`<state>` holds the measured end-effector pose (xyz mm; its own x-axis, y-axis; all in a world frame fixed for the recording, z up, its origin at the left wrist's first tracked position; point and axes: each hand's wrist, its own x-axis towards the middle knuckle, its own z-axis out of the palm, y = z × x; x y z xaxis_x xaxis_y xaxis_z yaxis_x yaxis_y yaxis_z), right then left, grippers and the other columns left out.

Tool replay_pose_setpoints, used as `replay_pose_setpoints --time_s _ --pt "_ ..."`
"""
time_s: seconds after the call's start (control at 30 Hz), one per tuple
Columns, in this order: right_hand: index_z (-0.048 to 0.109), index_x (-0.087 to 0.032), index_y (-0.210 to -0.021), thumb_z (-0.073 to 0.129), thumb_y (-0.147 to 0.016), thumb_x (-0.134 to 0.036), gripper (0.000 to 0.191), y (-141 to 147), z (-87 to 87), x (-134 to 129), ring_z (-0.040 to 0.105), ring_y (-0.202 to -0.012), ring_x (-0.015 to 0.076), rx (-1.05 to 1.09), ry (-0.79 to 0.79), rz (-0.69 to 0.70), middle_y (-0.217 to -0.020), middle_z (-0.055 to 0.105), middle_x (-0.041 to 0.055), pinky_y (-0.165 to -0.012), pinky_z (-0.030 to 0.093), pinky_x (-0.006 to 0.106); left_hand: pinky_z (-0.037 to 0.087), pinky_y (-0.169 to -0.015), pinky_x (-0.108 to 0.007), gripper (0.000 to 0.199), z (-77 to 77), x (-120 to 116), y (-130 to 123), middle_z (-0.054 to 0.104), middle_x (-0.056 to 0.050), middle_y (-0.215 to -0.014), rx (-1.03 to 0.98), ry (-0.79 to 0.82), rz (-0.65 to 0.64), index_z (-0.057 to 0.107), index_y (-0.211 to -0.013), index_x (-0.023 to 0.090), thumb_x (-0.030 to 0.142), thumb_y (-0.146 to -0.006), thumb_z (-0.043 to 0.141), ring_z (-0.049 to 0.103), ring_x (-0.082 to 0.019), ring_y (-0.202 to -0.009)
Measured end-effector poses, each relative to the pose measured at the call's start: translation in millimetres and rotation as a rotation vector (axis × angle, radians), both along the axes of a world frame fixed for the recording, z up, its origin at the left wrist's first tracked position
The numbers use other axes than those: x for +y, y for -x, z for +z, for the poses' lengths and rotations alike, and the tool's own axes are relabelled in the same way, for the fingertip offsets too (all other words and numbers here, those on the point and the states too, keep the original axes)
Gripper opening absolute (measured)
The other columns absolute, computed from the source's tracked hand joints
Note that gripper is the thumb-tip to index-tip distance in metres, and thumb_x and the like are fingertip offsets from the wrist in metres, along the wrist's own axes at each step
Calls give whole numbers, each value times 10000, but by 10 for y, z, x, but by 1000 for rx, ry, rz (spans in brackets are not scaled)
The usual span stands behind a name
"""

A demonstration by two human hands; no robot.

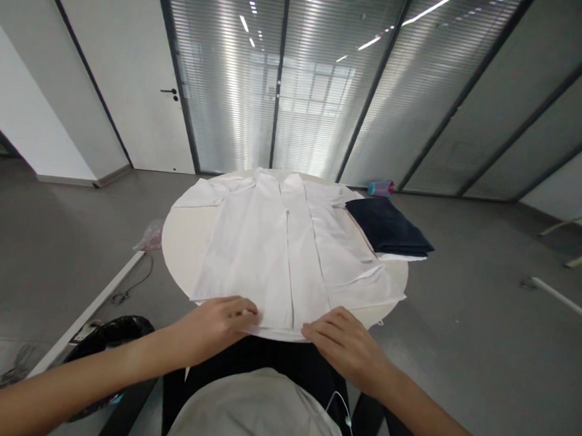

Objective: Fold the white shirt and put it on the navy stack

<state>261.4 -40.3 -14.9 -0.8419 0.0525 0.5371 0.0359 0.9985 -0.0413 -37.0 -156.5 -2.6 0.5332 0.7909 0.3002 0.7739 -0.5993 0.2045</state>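
Both forearms reach forward, bare, converging on the near hem of a white shirt (279,250). The left hand (221,316) lies palm down, fingers curled lightly over the hem's edge, pressing the cloth flat; its grip is released, grasping nothing. The right hand (345,341) mirrors it just right of the shirt's button placket, palm down, fingers spread and resting on the hem, its grip also loose and holding nothing.

The shirt is thin, smooth woven cotton-like cloth, spread front-up with the collar at the far end and the sleeves partly folded in; soft creases run down its length. It covers most of a round, pale bench (182,237) and its near hem lies directly under both sets of fingertips.

Right of the shirt, touching its sleeve, a folded dark navy garment (387,226) forms a flat rectangle over a white layer. Beyond that garment's far corner lies a small pink-and-teal bottle (381,187).
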Motion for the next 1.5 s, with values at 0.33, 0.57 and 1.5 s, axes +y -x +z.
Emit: replay_pose_setpoints --time_s 0.33,0.57,1.5 --pt "699 -183 -1200 541 -968 -181 280 774 663 1197 686 -949 225 -17 427 -361 -1128 738 102 -869 503 358 459 -671 -239 210 769 1480 592 766 -29 -838 -153 333 237 772 -825 182 297 -865 601 669 -187 -744" --pt "731 -126 -1041 591 -893 -139 205 1016 78 1747 677 -1038 223 -105 655 -393 -1125 742 136 -976 467 349 486 -699 -275 183 287 2022 701 718 -45 -745 -262 526 156 688 -700 186 315 -809 617 616 -171 -699" --pt "608 -259 -1329 568 -883 -156 459 76 -106 807 611 -1209 268 -5 328 -140 -1326 616 126 -999 523 442 475 -1044 -446 360 -196 560 720 659 -148 -1285 -14 -130 -30 624 -1240 164 64 -910 521 590 -265 -1227"
